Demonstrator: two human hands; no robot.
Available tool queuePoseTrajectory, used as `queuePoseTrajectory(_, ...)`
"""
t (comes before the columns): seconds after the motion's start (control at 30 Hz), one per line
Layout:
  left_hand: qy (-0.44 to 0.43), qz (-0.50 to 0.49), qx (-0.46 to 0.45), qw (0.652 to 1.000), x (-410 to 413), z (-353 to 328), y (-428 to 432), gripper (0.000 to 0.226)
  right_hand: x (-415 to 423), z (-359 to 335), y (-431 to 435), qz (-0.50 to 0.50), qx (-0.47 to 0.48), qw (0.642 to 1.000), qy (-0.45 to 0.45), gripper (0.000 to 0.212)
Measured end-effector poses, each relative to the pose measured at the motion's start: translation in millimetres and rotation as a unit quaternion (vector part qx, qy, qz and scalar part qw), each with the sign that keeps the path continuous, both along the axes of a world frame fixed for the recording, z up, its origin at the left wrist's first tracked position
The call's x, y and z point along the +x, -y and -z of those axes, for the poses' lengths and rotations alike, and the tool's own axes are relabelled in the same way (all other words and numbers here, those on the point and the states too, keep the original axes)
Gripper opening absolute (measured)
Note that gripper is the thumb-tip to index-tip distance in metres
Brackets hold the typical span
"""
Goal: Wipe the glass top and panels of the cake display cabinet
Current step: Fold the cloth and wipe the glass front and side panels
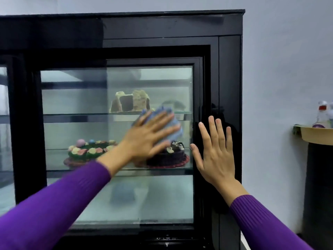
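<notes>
A black-framed cake display cabinet [171, 29] fills the view, with a glass panel [75, 101] in front of me. My left hand [149, 134] presses a blue cloth [175, 126] flat against the glass near the panel's right side, fingers spread and blurred by motion. My right hand [216, 152] lies flat and open against the black frame to the right of the glass, holding nothing. Both arms wear purple sleeves.
Behind the glass, cut cake pieces [130, 101] sit on the upper shelf, a green flower-topped cake [90, 150] and a dark chocolate cake [171, 156] on the lower one. At the right, a tan bowl-shaped tray [317, 134] on a dark stand holds bottles [323, 114]. A pale wall lies behind.
</notes>
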State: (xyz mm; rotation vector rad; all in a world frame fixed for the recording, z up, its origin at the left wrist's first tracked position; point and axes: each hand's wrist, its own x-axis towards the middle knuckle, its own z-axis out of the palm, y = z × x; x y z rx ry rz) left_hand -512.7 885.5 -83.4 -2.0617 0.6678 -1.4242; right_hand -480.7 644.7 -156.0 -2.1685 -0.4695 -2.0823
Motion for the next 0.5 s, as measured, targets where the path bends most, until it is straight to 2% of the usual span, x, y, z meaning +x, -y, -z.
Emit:
queuePoseTrajectory(0.1,-0.005,0.013,-0.153,0.988,3,-76,36,0.053,0,0,1,-0.033,0.01,0.999,0.001,0.061)
queuePoseTrajectory(0.23,0.008,0.019,-0.2,0.98,6,-92,63,0.052,-3,-1,2,-0.043,0.019,0.999,-0.002,0.057)
queuePoseTrajectory(0.37,0.027,0.026,-0.191,0.981,12,-12,59,0.052,-5,0,1,-0.058,0.02,0.998,0.0,0.054)
queuePoseTrajectory(0.5,-0.02,0.02,-0.114,0.993,1,148,57,0.055,-4,0,1,-0.056,0.016,0.998,0.007,0.054)
